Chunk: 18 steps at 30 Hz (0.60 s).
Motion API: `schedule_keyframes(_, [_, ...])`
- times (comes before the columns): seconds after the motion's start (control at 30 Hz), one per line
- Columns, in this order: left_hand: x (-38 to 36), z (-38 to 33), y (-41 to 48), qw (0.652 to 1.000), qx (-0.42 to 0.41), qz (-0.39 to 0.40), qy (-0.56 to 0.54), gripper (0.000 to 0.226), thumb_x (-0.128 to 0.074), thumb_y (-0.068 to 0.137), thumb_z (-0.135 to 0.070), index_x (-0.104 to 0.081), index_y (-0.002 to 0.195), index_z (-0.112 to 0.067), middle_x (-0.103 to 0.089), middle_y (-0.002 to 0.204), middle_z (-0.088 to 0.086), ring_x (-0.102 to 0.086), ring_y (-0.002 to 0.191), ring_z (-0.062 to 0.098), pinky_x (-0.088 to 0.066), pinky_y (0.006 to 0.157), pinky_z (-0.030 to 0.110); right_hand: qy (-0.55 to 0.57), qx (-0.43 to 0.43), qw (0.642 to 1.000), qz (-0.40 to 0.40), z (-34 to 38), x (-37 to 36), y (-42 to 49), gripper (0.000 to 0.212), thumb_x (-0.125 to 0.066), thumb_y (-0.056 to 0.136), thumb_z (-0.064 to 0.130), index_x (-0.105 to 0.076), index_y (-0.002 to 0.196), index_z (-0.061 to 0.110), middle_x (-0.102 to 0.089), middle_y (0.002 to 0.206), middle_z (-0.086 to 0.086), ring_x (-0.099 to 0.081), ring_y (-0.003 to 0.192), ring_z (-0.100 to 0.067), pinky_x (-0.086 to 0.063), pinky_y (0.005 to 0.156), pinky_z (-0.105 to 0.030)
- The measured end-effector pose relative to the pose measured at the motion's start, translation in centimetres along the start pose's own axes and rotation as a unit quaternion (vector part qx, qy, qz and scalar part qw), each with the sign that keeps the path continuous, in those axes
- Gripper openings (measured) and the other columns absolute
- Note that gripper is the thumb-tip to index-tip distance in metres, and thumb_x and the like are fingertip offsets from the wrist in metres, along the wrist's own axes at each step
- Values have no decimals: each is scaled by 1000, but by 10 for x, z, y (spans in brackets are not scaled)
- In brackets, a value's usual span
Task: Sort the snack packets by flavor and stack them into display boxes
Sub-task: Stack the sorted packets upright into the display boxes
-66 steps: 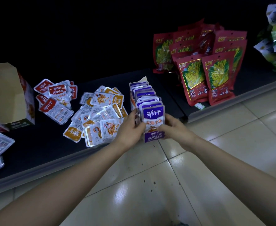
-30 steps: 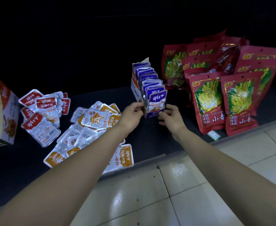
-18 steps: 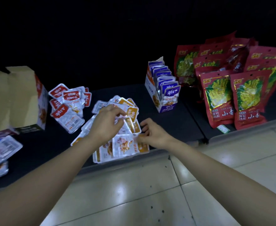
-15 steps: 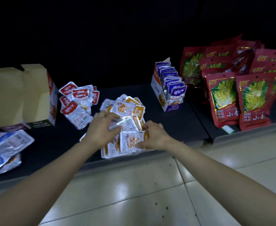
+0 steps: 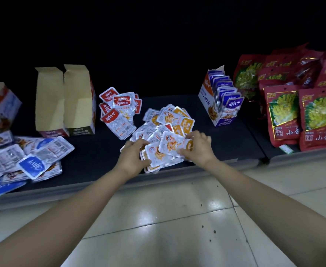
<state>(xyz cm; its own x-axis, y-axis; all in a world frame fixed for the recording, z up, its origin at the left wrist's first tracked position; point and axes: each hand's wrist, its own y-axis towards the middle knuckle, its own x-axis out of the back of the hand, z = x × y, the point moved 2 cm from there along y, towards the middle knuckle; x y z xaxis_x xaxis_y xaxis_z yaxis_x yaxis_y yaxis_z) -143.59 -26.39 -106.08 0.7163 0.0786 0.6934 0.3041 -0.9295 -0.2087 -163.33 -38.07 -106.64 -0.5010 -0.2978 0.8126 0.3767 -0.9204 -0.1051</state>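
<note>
A heap of orange-labelled snack packets (image 5: 174, 120) lies on the dark shelf near its front edge. My left hand (image 5: 134, 156) and my right hand (image 5: 198, 148) press in on the near part of that heap from either side, gathering several packets between them. A purple display box (image 5: 215, 106) full of upright purple packets stands at the right rear. Red-labelled packets (image 5: 117, 110) lie in a pile left of the orange heap. Blue-labelled packets (image 5: 31, 162) are spread at the far left.
An opened cardboard display box (image 5: 65, 101) with its flaps up stands behind the blue pile, and another box (image 5: 2, 106) sits at the left edge. Large red bags (image 5: 301, 112) fill the right shelf section. Shiny floor tiles (image 5: 168, 218) lie below the shelf's front rail.
Both hands let go of the purple box at the right rear, came back to the orange heap and closed in on its near packets. The view shifted, showing the blue pile at left.
</note>
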Motion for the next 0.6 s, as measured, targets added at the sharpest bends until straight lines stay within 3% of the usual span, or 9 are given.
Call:
schedule_keyframes(0.13, [-2,4,5,1000,-9,-22,-17,50,-77,73,-7,-59,118,-17,-44,116,10,-46,97,16,-46,85,27,28,78,996,27,6,-2,-10,60,-79,78,21,-49,129,18,-36,127,-3,-30,119,-17,-31,100,-23])
schedule_keyframes(0.27, [2,7,9,998,4,-43,-34,42,-78,72,-2,-62,108,-15,-40,114,5,-49,89,15,-46,85,25,-9,108,994,34,8,-11,-14,59,-81,75,22,-51,125,19,-34,125,0,-27,114,-11,-34,99,-24])
schedule_keyframes(0.33, [5,8,10,998,3,-58,-38,35,-76,73,1,-62,100,-16,-35,114,2,-49,97,18,-46,94,27,-37,120,992,12,10,-15,-11,56,-84,72,26,-52,117,17,-36,122,0,-30,113,-14,-37,95,-25])
schedule_keyframes(0.47, [13,9,9,995,-11,-100,25,33,-75,75,-3,-64,105,-12,-33,117,0,-31,117,19,-28,94,16,-59,148,987,-10,17,-22,-11,60,-85,68,28,-50,116,19,-39,120,0,-34,110,-16,-41,93,-32])
schedule_keyframes(0.53, [16,9,7,996,-25,-88,13,31,-71,78,-4,-62,107,-13,-39,114,0,-38,115,20,-33,94,20,-73,163,984,-20,18,-23,-12,72,-84,69,28,-45,129,21,-41,127,-1,-35,115,-19,-39,95,-36])
schedule_keyframes(0.6, [15,6,3,997,-38,-48,-54,26,-64,83,-4,-57,104,-17,-51,107,-1,-53,104,20,-44,84,24,-78,152,985,-20,18,-22,-12,77,-82,71,30,-40,135,24,-43,129,1,-34,120,-20,-31,97,-38])
